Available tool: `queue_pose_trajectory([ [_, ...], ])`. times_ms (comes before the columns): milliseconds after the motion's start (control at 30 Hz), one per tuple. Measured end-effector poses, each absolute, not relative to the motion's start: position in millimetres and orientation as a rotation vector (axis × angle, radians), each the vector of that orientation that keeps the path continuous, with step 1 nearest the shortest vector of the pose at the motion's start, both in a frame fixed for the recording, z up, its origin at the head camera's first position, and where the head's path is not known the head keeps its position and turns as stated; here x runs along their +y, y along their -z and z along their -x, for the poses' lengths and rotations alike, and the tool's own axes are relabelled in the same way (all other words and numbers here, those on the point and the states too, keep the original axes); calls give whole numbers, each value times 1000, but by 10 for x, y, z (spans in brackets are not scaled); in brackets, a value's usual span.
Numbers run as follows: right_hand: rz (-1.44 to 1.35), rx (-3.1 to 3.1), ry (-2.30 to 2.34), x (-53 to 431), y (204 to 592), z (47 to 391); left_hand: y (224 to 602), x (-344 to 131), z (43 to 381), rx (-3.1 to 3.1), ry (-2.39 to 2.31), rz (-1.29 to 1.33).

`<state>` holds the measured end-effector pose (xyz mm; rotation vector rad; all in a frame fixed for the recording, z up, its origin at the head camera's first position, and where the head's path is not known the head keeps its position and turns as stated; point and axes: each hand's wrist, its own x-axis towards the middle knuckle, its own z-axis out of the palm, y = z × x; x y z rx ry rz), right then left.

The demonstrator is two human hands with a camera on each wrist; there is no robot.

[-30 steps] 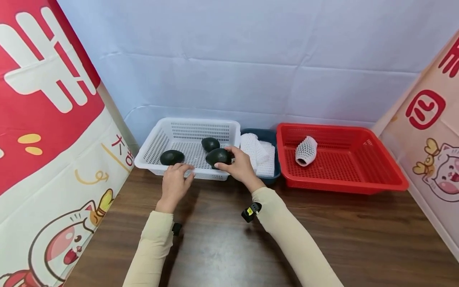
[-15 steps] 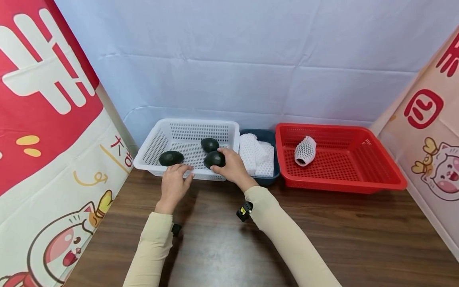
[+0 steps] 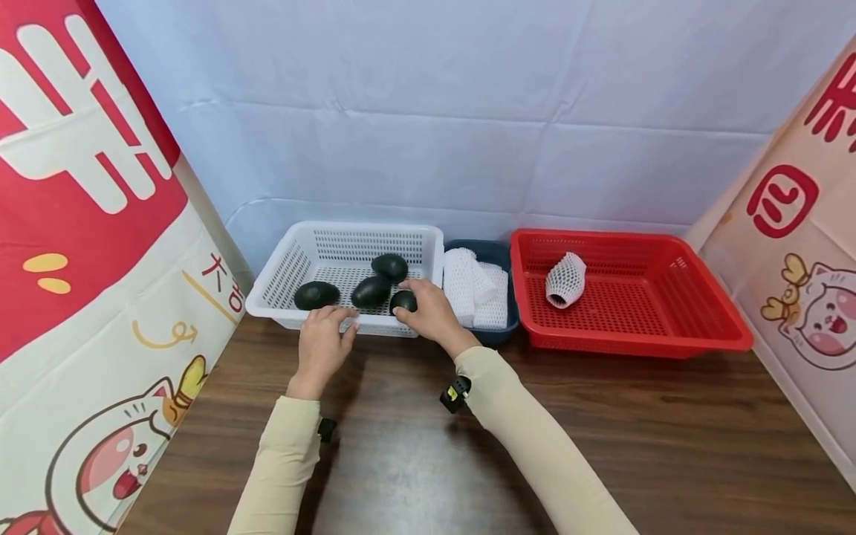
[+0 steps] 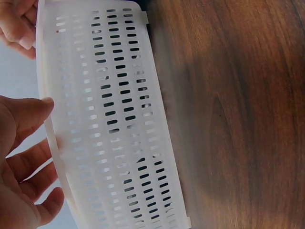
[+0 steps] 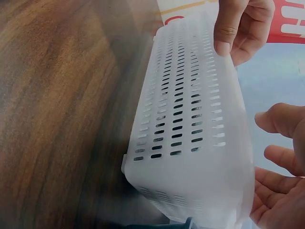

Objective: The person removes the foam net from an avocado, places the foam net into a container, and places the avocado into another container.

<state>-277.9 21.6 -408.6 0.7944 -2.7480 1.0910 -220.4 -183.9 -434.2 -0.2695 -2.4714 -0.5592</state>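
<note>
Several dark green avocados lie in the white plastic basket: one at the left, a middle avocado, a back avocado and a right avocado. My left hand grips the basket's front rim, thumb on the outer wall and fingers reaching inside. Over the front right of the basket is my right hand, its thumb and fingers spread beside the right avocado, which they partly hide. In the right wrist view nothing shows between the thumb and fingers of my right hand.
A dark blue bin between the baskets holds white foam net sleeves. To the right stands a red basket with one dark item in a foam net. Printed cloths hang at both sides, and a pale cloth hangs behind.
My right hand has lowered an avocado into the white basket and let it go; it now lies farther left. Another avocado shows beside the fingers. The left hand keeps its place.
</note>
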Motion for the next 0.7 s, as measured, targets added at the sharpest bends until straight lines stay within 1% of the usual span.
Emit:
queue_pose_trajectory([
  [200,-859,-2772,-1058,230,4026,2780,4335,-1834,2199,-2484,564,264],
  [467,-961,-2998,-586,294,3772,2689,4351,-1827,2180,-2489,590,257],
  [700,-971,-3099,-441,346,3617,2626,4352,-1839,2196,-2482,588,263],
])
